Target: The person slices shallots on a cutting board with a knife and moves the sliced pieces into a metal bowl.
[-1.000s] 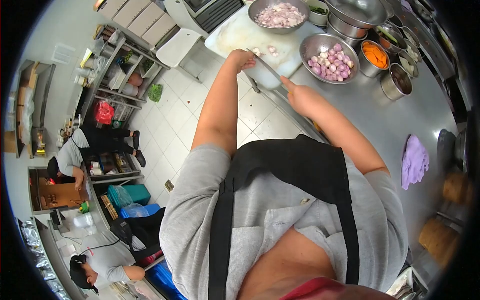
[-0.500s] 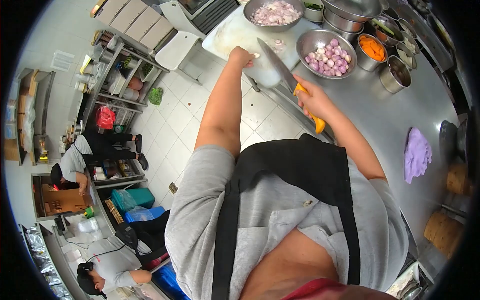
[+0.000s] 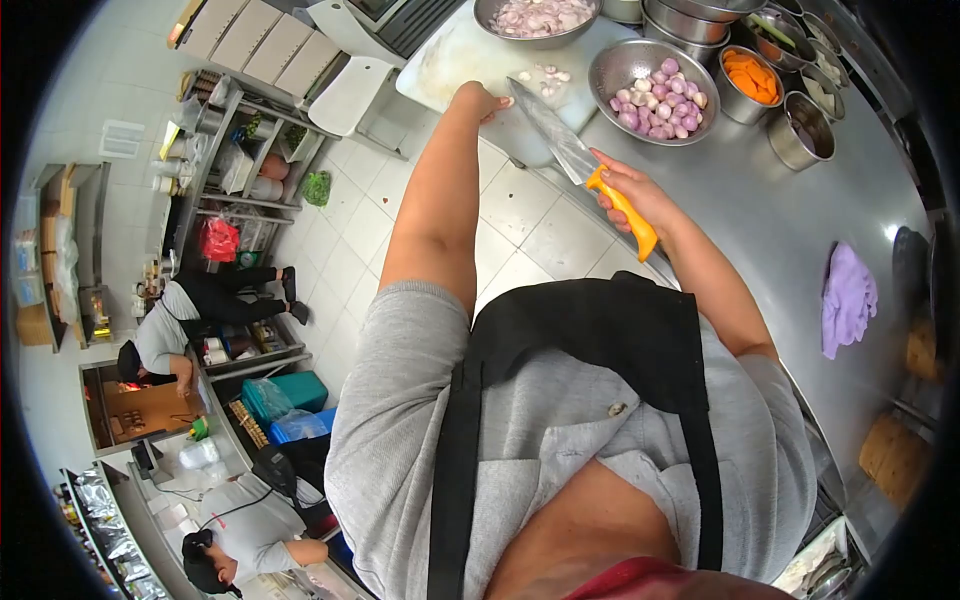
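My right hand (image 3: pixel 632 195) grips the orange handle of a large knife (image 3: pixel 560 140), its blade pointing out over the white cutting board (image 3: pixel 455 60). My left hand (image 3: pixel 478 100) rests with curled fingers on the board's near edge, beside a few cut shallot pieces (image 3: pixel 548 76). A steel bowl of whole peeled shallots (image 3: pixel 655 95) stands just right of the board. At the board's far end is a steel bowl of sliced shallots (image 3: pixel 535 18).
Steel containers of carrot slices (image 3: pixel 748 80) and other ingredients line the steel counter (image 3: pixel 760 220). A purple cloth (image 3: pixel 848 300) lies at the right. Two other people work near shelves at the left, across the white tiled floor.
The knife has lifted off the board and drawn back towards me, its orange handle now in full view. My left hand stays at the board's edge.
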### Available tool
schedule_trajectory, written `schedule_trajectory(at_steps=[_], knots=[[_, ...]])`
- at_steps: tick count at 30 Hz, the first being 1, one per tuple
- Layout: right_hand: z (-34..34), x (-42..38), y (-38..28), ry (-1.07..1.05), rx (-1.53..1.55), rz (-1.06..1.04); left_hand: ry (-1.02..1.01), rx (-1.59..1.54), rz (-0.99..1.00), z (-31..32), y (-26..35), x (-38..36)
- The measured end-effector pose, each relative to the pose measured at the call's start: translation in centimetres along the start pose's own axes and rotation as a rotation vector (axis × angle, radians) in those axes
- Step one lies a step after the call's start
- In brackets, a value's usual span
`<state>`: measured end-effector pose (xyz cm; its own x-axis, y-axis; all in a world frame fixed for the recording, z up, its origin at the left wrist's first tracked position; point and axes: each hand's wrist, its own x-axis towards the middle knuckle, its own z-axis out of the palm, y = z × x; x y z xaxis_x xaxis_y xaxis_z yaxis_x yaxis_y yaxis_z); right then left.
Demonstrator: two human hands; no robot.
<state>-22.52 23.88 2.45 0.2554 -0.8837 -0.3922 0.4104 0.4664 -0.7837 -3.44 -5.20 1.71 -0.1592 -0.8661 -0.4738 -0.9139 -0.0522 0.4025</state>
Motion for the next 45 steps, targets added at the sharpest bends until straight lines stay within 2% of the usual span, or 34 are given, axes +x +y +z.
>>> schedule_trajectory(at_steps=[3, 10, 12, 22, 25, 27, 31, 33, 36, 39, 43, 45], knots=[[0.4, 0.0, -0.2, 0.016, -0.019, 0.010, -0.053, 0.071, -0.007, 0.0, -0.2, 1.1], [0.9, 1.0, -0.9, 0.036, -0.086, -0.005, -0.043, 0.020, -0.015, 0.2, -0.4, 0.4], [1.0, 1.4, -1.1, 0.025, -0.098, -0.007, 0.012, -0.102, 0.034, 0.2, -0.3, -0.7], [3.0, 3.8, -1.7, 0.098, -0.223, -0.005, 0.066, -0.090, 0.034, 0.3, -0.3, -1.5], [2.9, 2.6, -1.0, 0.066, -0.291, 0.014, 0.069, 0.062, 0.028, -0.1, -0.1, -1.8], [2.9, 1.0, -0.8, 0.073, -0.295, 0.050, 0.087, -0.101, 0.060, 0.4, -1.0, -1.1], [1.9, -0.7, -0.7, 0.141, -0.300, 0.076, 0.101, -0.115, 0.058, 0.7, -1.4, -0.7], [1.5, -0.6, -1.2, 0.161, -0.333, 0.041, 0.237, -0.278, 0.157, 1.8, -1.8, -0.4], [1.7, -0.4, -1.6, 0.188, -0.389, 0.006, 0.202, -0.189, 0.275, 1.5, -1.1, -1.7], [1.6, -0.2, -1.1, 0.171, -0.382, -0.011, 0.210, -0.063, 0.313, 1.8, -1.9, 0.2], [2.0, -0.8, -1.1, 0.109, -0.239, -0.015, 0.107, -0.124, 0.290, 1.2, -2.0, 0.4], [1.7, -0.5, -0.6, 0.097, -0.188, 0.002, 0.039, -0.066, 0.184, 0.8, -1.7, 0.6]])
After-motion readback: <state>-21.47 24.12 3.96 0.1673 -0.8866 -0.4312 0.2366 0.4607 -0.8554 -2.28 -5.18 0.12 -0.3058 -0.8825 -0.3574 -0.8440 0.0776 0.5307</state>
